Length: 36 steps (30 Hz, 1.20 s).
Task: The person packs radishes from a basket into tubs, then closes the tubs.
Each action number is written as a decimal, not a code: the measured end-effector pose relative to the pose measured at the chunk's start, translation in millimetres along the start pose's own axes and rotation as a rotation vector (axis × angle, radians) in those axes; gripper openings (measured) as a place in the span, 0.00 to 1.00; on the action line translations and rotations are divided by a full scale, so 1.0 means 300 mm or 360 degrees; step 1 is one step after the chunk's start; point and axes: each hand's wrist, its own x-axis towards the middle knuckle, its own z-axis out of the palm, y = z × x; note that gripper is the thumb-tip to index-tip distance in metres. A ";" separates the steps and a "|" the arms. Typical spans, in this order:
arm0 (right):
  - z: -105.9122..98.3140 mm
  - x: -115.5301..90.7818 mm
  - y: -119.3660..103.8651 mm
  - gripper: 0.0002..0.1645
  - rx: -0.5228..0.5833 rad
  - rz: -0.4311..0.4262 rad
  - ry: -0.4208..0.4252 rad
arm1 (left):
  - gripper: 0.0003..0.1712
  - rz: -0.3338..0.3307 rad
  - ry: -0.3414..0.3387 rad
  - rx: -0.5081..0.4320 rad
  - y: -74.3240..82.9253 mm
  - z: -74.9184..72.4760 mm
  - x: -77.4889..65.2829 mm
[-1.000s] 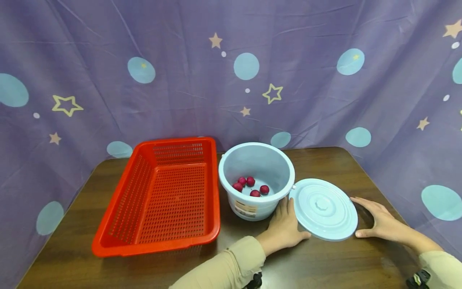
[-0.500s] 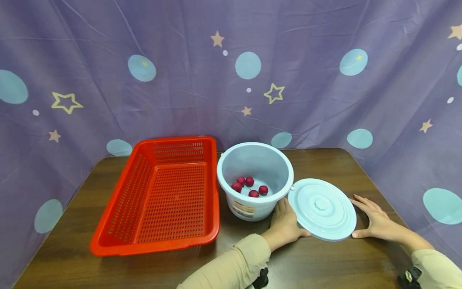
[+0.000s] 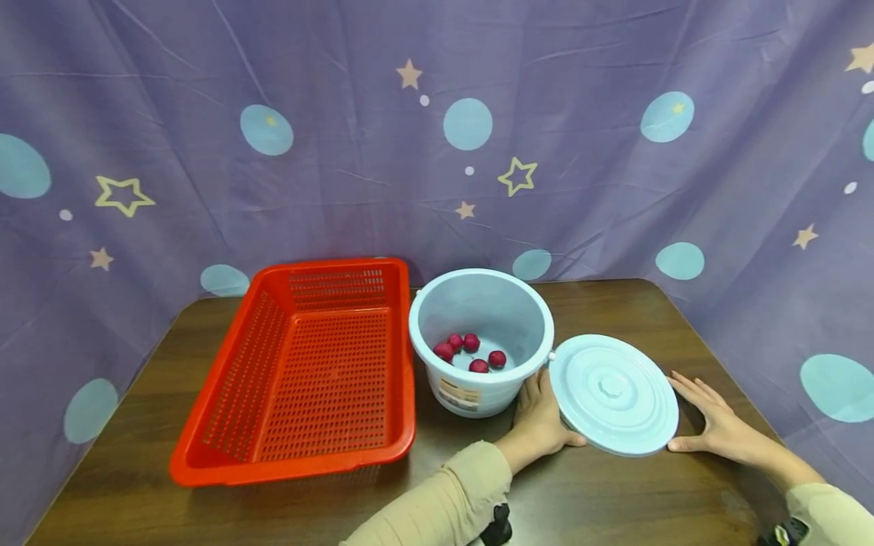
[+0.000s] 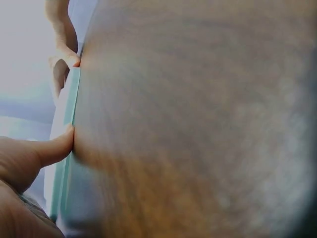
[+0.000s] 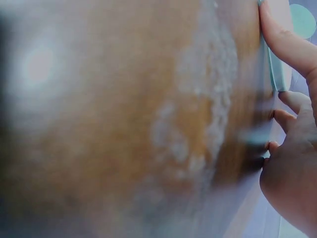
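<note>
A round pale-blue lid (image 3: 611, 390) with a raised centre lies at the right of the table in the head view. My left hand (image 3: 541, 421) is at its left edge, between lid and bucket, with the thumb at the near rim. In the left wrist view that thumb (image 4: 52, 148) presses the lid's rim (image 4: 69, 106). My right hand (image 3: 717, 425) is spread at the lid's right edge, thumb and fingertips at the rim. Left of the lid stands a pale-blue bucket (image 3: 425, 343). Several small round dark-red balls (image 3: 471, 343) lie on its bottom.
A large red perforated plastic basket (image 3: 403, 394) takes up the left side of the brown wooden table (image 3: 587, 500). Behind the table hangs a purple curtain (image 3: 328, 189) with stars and dots.
Over the last half second the lid has shifted slightly right. Both hands remain at its rim, while bucket, balls and basket stay in place apart from slight camera motion.
</note>
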 end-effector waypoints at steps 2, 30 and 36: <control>0.001 -0.005 -0.011 0.69 0.0004 0.0043 -0.0002 | 0.69 -0.0009 0.0015 -0.0018 -0.003 0.003 0.000; -0.156 -0.025 -0.161 0.72 0.0139 0.0136 0.0229 | 0.73 0.0204 0.0045 -0.0046 0.071 -0.063 -0.015; -0.205 -0.054 -0.195 0.72 0.0169 0.0066 0.0212 | 0.73 0.0242 0.0019 -0.0209 0.107 -0.097 -0.056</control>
